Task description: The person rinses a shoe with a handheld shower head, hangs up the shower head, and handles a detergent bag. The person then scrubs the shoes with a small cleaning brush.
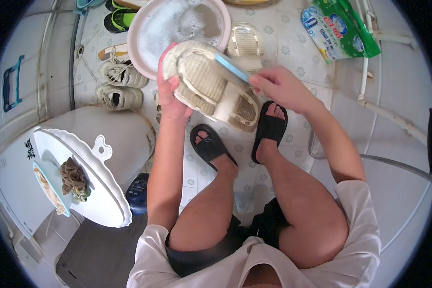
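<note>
Just in front of me, a beige slipper is hanging above the tiled floor, its ribbed sole facing up, well inside the floor's edges. The left hand is gripping its near left edge, partly closed, the thumb pressing on the sole. The right hand is closing its fingers tightly round the end of a light-blue brush, which is slanting over the sole; the brush is blurring, so I cannot tell whether its bristles are touching. Behind the slipper a pink basin is holding foamy water, and a second ribbed sole is lying just beside the basin's right rim. Below the slipper, black sandals are covering the person's feet. Pale sneakers are resting left of the basin, and a black-and-green clog is lying beyond them. Near the floor's far right edge, a green-and-white bag is standing by the wall pipes. On the left, a white scalloped tray is carrying a brown scrunchie near its middle, and a dark-blue clog is sitting close to the tray's right edge.
</note>
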Tool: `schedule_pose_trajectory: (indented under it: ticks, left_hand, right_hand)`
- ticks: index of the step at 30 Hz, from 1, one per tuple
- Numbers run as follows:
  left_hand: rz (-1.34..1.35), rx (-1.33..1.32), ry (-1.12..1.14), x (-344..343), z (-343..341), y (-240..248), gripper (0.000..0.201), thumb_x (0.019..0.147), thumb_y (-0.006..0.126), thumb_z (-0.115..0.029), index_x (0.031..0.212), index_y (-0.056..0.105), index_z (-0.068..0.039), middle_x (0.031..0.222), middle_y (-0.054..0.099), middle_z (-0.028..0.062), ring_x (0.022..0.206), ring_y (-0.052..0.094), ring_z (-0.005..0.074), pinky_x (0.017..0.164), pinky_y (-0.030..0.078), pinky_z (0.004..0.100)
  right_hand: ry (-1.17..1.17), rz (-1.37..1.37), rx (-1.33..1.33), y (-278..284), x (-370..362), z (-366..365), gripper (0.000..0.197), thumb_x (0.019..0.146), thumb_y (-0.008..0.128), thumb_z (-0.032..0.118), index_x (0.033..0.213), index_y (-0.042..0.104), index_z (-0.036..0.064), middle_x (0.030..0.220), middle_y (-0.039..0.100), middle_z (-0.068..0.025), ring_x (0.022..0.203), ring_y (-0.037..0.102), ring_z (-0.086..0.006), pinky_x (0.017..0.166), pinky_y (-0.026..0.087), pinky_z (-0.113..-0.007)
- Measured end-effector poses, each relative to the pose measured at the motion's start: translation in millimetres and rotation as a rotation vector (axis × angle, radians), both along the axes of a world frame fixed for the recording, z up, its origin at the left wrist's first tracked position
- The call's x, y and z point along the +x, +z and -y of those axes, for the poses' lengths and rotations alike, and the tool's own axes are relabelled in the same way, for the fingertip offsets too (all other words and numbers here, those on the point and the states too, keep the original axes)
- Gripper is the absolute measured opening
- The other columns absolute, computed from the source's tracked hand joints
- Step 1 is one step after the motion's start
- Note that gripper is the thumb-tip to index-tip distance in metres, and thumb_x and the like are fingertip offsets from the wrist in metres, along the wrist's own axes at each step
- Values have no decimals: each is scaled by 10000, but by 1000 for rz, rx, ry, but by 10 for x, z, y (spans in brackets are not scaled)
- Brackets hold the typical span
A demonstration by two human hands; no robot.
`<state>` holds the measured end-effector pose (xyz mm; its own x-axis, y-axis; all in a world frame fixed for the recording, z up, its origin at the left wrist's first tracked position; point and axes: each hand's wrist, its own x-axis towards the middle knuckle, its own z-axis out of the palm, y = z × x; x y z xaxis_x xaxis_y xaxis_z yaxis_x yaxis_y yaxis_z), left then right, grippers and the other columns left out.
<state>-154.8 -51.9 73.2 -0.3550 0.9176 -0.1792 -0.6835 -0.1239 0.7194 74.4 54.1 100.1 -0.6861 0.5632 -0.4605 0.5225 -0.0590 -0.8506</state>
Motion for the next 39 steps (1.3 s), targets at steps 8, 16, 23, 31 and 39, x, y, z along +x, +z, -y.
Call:
schedule_pose_trajectory:
  ticks: [8, 16, 23, 31, 39]
  left_hand:
    - [-75, -18, -53, 279, 58, -111, 914, 695, 758, -374, 1435, 371, -4, 1326, 525, 175, 1240, 539, 305, 1059, 459, 447]
    - [-121, -20, -36, 94, 39, -52, 917, 670, 755, -349, 1430, 379, 3, 1294, 542, 193, 1182, 577, 309, 1027, 478, 429]
    - [9, -37, -131, 273, 46, -149, 890, 666, 754, -318, 1420, 398, -8, 1271, 566, 163, 1170, 587, 294, 1018, 484, 423]
    - [-23, -53, -215, 166, 72, -144, 851, 692, 743, -282, 1423, 411, -1, 1298, 569, 169, 1187, 585, 287, 1041, 474, 422]
    - [-119, -6, -117, 233, -5, -102, 824, 709, 704, -240, 1428, 385, 6, 1306, 554, 174, 1190, 573, 295, 1033, 473, 418]
  right_hand:
    - [39, -41, 48, 132, -175, -149, 420, 969, 604, 387, 779, 662, 17, 626, 485, 52, 602, 402, -53, 533, 331, -258]
    - [30, 19, -109, -51, 191, 0, 463, 951, 614, 434, 793, 677, 3, 600, 489, 33, 565, 424, -83, 523, 356, -285]
    - [105, -23, 228, 158, -248, -121, 495, 910, 650, 491, 830, 688, 4, 570, 543, -119, 543, 531, -190, 560, 441, -372]
    - [164, 23, 402, 260, 51, 72, 480, 883, 663, 489, 765, 651, 24, 636, 608, -180, 615, 608, -390, 575, 469, -440]
    - [99, 205, 722, 289, -22, 93, 507, 903, 614, 532, 791, 621, 38, 650, 626, -172, 630, 632, -392, 587, 496, -483]
